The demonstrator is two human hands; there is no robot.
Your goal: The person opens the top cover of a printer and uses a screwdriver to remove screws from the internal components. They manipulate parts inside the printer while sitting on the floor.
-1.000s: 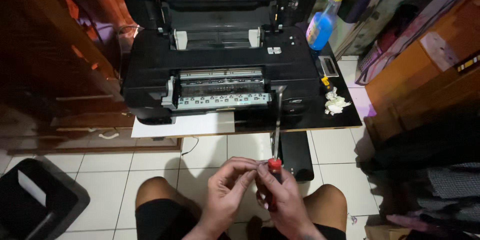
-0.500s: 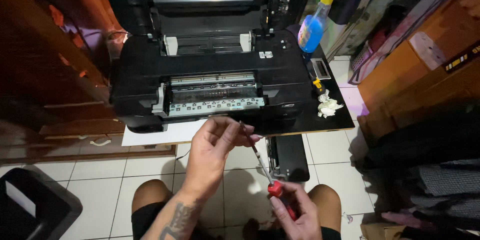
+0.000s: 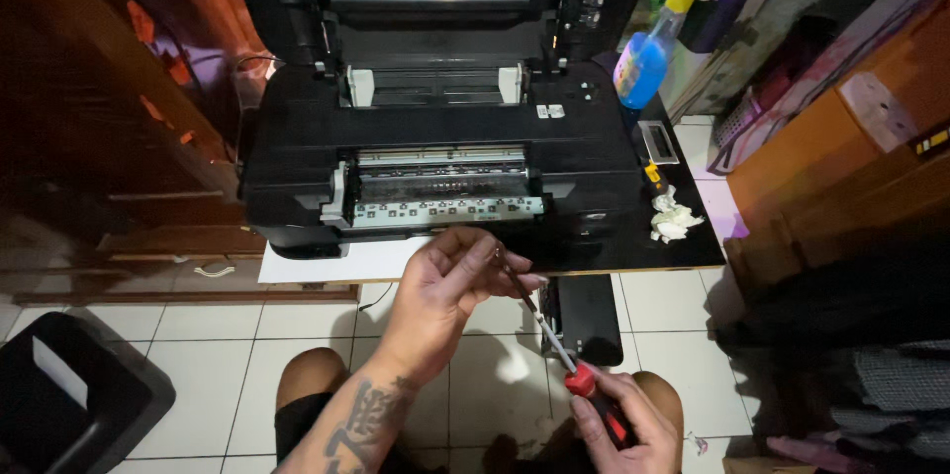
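A black printer (image 3: 435,128) with its cover open stands on a low black board (image 3: 693,251) in front of me. My right hand (image 3: 618,425) grips the red handle of a screwdriver (image 3: 554,340) near my knee. Its metal shaft points up and left. My left hand (image 3: 450,286) pinches the shaft near the tip, just in front of the printer's open front slot. My tattooed left forearm reaches up from the bottom of the view.
A blue spray bottle (image 3: 648,58) stands at the printer's right. A crumpled white tissue (image 3: 673,220) and a small yellow part lie on the board. A black box (image 3: 589,316) sits on the white tiles. A dark bin (image 3: 69,405) is at bottom left; wooden furniture flanks both sides.
My left hand rose from beside the handle to the shaft's tip near the printer. My right hand dropped lower with the handle, and the screwdriver tilted left.
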